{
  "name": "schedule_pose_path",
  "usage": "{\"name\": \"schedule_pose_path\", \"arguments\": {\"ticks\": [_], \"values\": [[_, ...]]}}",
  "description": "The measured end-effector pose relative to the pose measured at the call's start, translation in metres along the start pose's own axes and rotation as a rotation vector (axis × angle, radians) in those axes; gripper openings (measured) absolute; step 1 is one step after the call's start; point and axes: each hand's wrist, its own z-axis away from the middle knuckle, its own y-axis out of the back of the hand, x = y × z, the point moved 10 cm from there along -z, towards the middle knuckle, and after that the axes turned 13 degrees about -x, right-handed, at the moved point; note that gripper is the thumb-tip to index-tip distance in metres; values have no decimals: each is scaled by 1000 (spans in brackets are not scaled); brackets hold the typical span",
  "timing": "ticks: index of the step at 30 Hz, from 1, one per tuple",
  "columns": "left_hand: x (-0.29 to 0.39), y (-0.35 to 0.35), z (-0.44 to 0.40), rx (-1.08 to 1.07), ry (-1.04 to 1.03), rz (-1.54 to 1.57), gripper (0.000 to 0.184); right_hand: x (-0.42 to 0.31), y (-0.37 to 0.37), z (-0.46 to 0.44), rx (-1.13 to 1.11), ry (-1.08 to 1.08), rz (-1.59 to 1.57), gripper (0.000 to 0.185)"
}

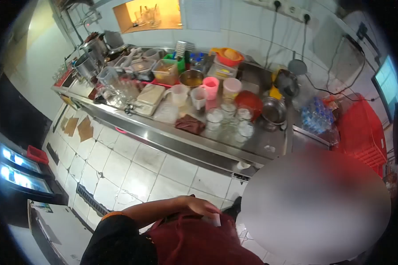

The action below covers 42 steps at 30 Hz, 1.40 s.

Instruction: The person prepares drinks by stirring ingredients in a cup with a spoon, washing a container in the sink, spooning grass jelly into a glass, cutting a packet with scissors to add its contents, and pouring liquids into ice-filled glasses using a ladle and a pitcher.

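My left hand point(202, 206) is in front of the dark red apron point(185, 243), at waist height, its arm coming from a black sleeve at the lower left. The fingers are bent down over a small flat white piece point(217, 220), which looks like paper; its exact kind is unclear. My right hand does not show; a large blurred patch covers the lower right. Beyond the hand, on the steel counter, lie a brown cloth point(190, 124) and several glass jars with white contents point(215, 117).
The steel counter point(163, 138) crosses the view, crowded with a white scale point(150, 98), a pink cup point(211, 86), jugs and pots. A red crate point(360, 128) stands at right beside bottled water point(317, 115). A floor drain point(93, 198) and cardboard pieces point(85, 129) lie at left.
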Motion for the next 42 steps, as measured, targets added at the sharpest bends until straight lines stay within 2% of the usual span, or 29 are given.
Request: {"name": "schedule_pose_path", "arguments": {"ticks": [1,2,3,4,5,6,8,10,12,14,15,16,17,18,20,21,22,23,24,26,27,29,32,33,35,36,38,40,42], "values": [[-42,-1,52,136,34,20,63,-2,-11,-9,11,-2,-12,61],[-148,4,81,163,214,-163,68,-8,-13,-15,13,-11,1,65],[-222,-17,119,24,397,25,73,-27,-19,-14,11,-33,23,70],[-337,-38,150,187,428,306,79,-51,-26,-10,7,-81,43,74],[-292,-68,199,209,647,516,82,-88,-45,5,-25,-187,36,74],[-338,-96,222,193,781,622,83,-119,-58,14,-29,-225,133,67],[-395,-119,251,226,794,705,81,-168,-77,12,-135,-290,247,61],[-428,-114,270,310,730,704,78,-218,-83,-16,-96,-218,378,51],[-447,-87,292,384,657,648,76,-297,-100,-62,-96,55,611,47],[-456,-50,327,453,565,476,74,-387,-140,-87,-76,303,348,41],[-456,-20,356,540,569,286,73,-427,-156,-113,-111,456,449,38],[-483,2,408,847,875,138,67,-459,-174,-135,-142,603,544,36],[-452,28,447,1017,955,-109,59,-508,-192,-129,-70,662,581,37],[-397,47,479,1179,878,34,55,-558,-209,-114,3,710,617,38],[-381,93,520,1327,577,221,49,-622,-195,-113,352,672,795,51],[-358,115,530,1368,324,411,38,-642,-191,-123,356,666,798,51],[-293,141,538,1391,349,511,46,-667,-169,-116,715,684,894,56],[-264,170,541,1353,320,427,43,-681,-156,-105,1079,694,976,60],[-243,195,543,1312,296,343,41,-680,-147,-124,1080,692,984,60],[-196,252,530,1248,112,360,40,-672,-121,-135,1292,629,933,70],[-169,285,520,1186,46,232,39,-676,-113,-137,1367,604,911,73],[-140,321,491,1029,-29,158,38,-630,-108,-185,647,471,5,62],[-104,348,464,758,34,133,41,-612,-120,-192,749,524,-13,47],[-108,355,475,772,36,160,41,-617,-124,-194,779,568,10,40],[-110,356,473,487,206,-150,44,-609,-135,-200,737,520,-28,37],[-111,365,485,522,195,-135,44,-604,-140,-202,711,489,-85,35],[-116,360,505,405,169,-142,45,-602,-159,-197,729,456,-71,36],[-131,361,536,456,240,-196,42,-600,-184,-193,672,389,-15,38],[-127,363,572,598,29,-211,43,-593,-185,-211,645,330,32,39]]}}
